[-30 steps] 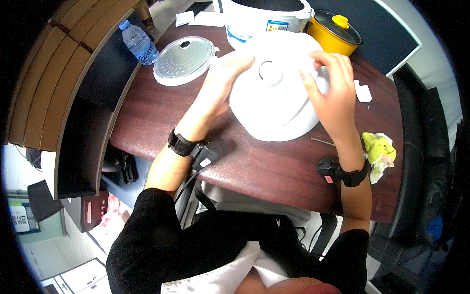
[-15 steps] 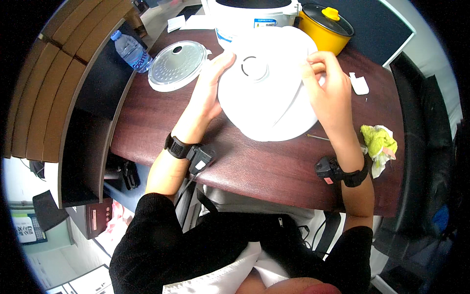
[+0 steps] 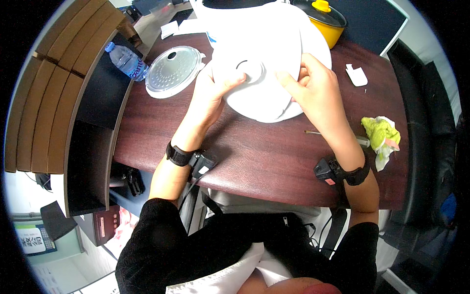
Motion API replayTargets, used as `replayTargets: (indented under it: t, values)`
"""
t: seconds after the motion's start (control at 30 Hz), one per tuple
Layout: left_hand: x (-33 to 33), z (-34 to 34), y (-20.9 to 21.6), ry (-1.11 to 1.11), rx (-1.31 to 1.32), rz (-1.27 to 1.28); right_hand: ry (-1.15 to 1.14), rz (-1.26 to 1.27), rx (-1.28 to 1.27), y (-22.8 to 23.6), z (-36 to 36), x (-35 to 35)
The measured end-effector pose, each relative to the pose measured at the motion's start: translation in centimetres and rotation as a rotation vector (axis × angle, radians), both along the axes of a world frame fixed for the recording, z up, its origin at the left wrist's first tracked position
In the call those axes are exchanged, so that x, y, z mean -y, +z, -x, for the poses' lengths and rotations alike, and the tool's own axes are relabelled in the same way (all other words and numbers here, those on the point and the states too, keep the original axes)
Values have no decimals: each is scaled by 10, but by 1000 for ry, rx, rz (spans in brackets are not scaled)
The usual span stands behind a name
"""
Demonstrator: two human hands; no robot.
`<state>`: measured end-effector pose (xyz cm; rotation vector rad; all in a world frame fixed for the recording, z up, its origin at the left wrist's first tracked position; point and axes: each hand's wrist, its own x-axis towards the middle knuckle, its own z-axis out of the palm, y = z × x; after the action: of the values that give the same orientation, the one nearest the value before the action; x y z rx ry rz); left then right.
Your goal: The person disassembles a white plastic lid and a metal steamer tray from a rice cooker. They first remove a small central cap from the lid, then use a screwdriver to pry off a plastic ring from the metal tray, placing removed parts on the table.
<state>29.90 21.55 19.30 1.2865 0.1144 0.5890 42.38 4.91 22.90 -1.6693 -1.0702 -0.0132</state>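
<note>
A large white rounded plastic cover (image 3: 269, 44), like a rice cooker's lid, is held up over the table. A round vent-like piece with a dark slit sits near its left side. My left hand (image 3: 213, 90) grips the left edge, its thumb lying on the face beside the vent piece. On the right edge my right hand (image 3: 316, 85) is closed, thumb on the face and fingers curled at the rim. Behind the cover stands a white cooker body (image 3: 205, 11) with a dark opening, mostly hidden. A round perforated translucent lid (image 3: 176, 73) lies left of my left hand.
Far right stands a yellow pot (image 3: 333, 33) with a dark lid. A small white piece (image 3: 357, 76), a thin screwdriver-like tool (image 3: 363, 141) and a green-and-white cloth (image 3: 380, 134) lie on the dark red table (image 3: 245, 157). A water bottle (image 3: 126, 61) is at the left.
Both hands have shifted the white cover, tilting and turning it. My left thumb has come onto its face beside the vent piece, and my right fingers have slid along the right edge.
</note>
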Motion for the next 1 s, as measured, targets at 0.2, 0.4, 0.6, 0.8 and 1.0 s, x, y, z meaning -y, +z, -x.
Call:
replayTargets:
  t: [0.2,0.4,0.6,0.8,1.0]
  values:
    - [3,-5,0,178,9,-198,-62,57,135,1,4,0]
    - [4,-4,-2,172,-37,-212,-46,53,217,5,10,0]
    - [3,-8,-6,202,-23,-272,-23,37,243,-2,1,-1]
    - [4,-7,-6,149,-65,-199,17,-7,187,6,1,2]
    - [0,-3,-7,34,-29,-37,-23,57,198,-1,-9,4]
